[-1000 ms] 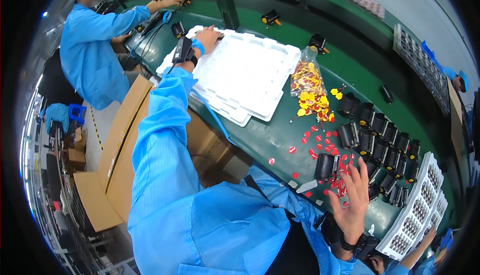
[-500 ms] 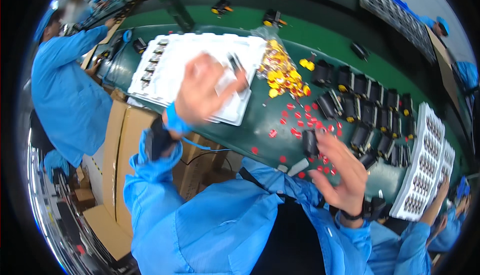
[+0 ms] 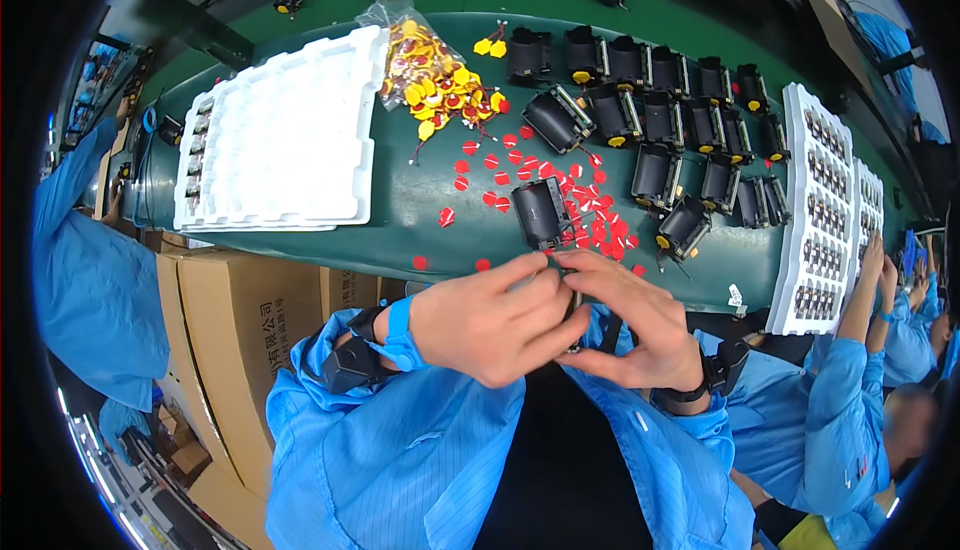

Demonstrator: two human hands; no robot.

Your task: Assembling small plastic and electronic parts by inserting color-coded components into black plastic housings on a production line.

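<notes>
My left hand and right hand pinch a small dark part, mostly hidden, at centre frame.

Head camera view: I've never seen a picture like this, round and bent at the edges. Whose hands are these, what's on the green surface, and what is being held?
It is a fisheye camera worn on a person's head, looking down. The left hand and right hand are that person's own, meeting around a small dark part, mostly hidden. On the green belt lie a white moulded tray, a bag of yellow pieces, scattered red discs and rows of black housings. At the right, a co-worker's sleeve reaches to another white tray.
</notes>
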